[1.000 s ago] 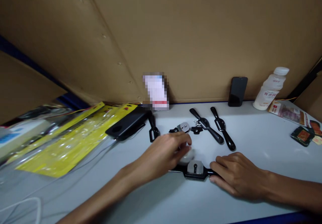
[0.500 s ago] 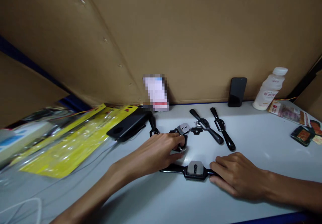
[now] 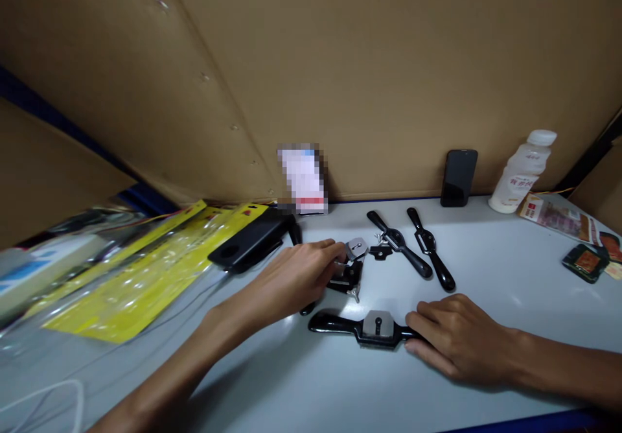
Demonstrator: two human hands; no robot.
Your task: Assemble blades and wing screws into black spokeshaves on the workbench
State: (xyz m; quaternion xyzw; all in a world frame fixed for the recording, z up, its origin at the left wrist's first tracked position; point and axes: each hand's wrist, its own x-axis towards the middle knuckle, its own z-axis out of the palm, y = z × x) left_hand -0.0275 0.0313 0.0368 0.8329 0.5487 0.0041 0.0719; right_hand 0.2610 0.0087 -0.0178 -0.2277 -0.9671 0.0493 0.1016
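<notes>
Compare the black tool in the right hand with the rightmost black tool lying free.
The held tool carries a silver plate; the free tool shows none. The held tool lies roughly side to side; the free tool slants away. Both are glossy black.

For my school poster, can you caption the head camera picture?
Right hand holding a black tool, left hand beside a silver plate.

This looks like a small workshop: cardboard walls (image 3: 379, 83) enclose a grey tabletop (image 3: 510, 258) holding black hand tools (image 3: 438, 268).
</notes>
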